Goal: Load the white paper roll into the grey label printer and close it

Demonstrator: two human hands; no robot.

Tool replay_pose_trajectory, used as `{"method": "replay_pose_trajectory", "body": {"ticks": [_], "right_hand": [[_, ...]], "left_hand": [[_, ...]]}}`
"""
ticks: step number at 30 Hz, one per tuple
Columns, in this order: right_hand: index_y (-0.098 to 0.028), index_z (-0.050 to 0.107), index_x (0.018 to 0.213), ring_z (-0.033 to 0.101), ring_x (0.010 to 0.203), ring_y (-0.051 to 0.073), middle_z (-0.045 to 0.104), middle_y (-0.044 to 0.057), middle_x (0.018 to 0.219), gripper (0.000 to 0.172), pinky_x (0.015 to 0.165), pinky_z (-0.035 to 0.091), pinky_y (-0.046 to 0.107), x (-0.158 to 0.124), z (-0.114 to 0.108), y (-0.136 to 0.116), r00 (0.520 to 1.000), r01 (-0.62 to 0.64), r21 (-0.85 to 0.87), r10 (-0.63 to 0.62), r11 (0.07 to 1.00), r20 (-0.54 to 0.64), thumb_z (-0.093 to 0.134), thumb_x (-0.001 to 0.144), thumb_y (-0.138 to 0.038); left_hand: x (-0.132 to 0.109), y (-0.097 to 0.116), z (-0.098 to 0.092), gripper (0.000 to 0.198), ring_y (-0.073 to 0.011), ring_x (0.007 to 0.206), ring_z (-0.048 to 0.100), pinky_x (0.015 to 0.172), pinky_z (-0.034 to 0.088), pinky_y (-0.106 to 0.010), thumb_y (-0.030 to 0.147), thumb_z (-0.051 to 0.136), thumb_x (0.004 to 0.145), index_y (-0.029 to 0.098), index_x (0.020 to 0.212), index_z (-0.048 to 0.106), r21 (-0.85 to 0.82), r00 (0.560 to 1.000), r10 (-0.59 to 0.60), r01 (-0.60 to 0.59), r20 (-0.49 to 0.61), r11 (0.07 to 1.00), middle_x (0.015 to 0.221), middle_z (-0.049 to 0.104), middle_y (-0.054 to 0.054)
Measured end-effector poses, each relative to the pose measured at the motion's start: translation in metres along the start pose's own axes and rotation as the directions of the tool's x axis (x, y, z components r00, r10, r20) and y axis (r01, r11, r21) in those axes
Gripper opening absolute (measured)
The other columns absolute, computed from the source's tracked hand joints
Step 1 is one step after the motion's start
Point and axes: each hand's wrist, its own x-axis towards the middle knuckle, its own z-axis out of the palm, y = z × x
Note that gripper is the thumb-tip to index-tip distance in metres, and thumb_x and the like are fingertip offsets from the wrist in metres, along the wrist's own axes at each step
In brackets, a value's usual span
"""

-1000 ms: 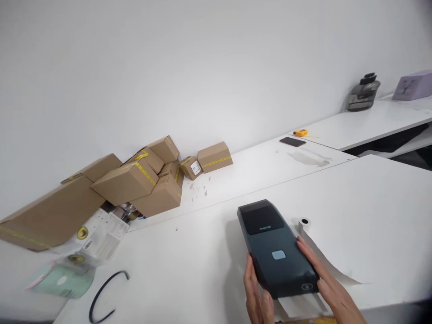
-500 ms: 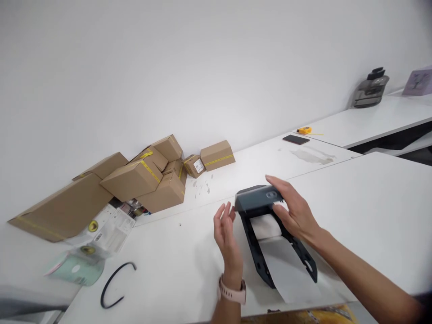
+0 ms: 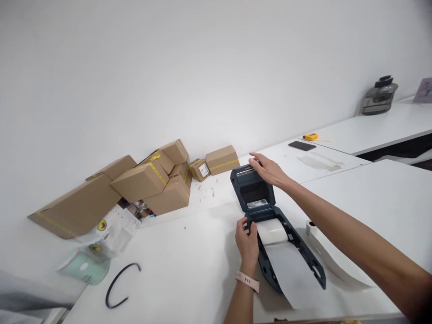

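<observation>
head view: our right hand (image 3: pixel 268 170) rests with fingers loosely spread on the top edge of the raised lid (image 3: pixel 252 192) of the label printer (image 3: pixel 266 266), which sits open on the white table (image 3: pixel 371 202) near its front edge, while our left hand (image 3: pixel 247 238) curls around the printer's left wall beside the paper roll (image 3: pixel 272 229). we'd judge it best to brace the base firmly with the left and hold the lid lightly at its edge so it can't drop, with the paper strip (image 3: pixel 293 279) lying flat and square between the side walls.
</observation>
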Motion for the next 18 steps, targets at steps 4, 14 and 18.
{"method": "replay_pose_trajectory", "body": {"ticks": [4,14,18], "right_hand": [[-0.03,0.038,0.15,0.056,0.13,0.027,0.057,0.007,0.144,0.061,0.107,0.046,0.044,-0.023,-0.014,0.002,0.995,0.071,0.052,-0.075,0.996,0.063,0.035,0.098,-0.062],[-0.029,0.043,0.146,0.054,0.129,0.031,0.055,0.011,0.142,0.055,0.105,0.045,0.053,-0.02,-0.014,0.005,0.965,0.251,-0.089,-0.242,0.964,0.099,0.029,0.101,-0.056],[-0.028,0.045,0.145,0.058,0.126,0.032,0.058,0.012,0.139,0.054,0.101,0.049,0.053,-0.006,-0.009,0.007,0.971,0.228,-0.09,-0.22,0.969,0.094,0.032,0.1,-0.054]], "left_hand": [[0.0,0.0,0.001,0.036,-0.0236,0.101,0.064,0.086,0.049,-0.034,0.041,0.058,0.086,0.018,0.114,0.062,0.038,1.0,-0.015,0.015,0.001,0.999,0.118,0.069,-0.013],[-0.003,0.005,0.0,0.04,-0.0233,0.092,0.064,0.083,0.047,-0.035,0.043,0.058,0.086,0.019,0.118,0.057,0.14,0.999,-0.051,0.053,-0.017,0.989,0.11,0.07,-0.012],[-0.003,0.004,-0.001,0.036,-0.0229,0.092,0.065,0.082,0.047,-0.034,0.043,0.057,0.087,0.02,0.115,0.058,0.158,0.999,-0.049,0.049,-0.006,0.986,0.109,0.071,-0.011]]}}
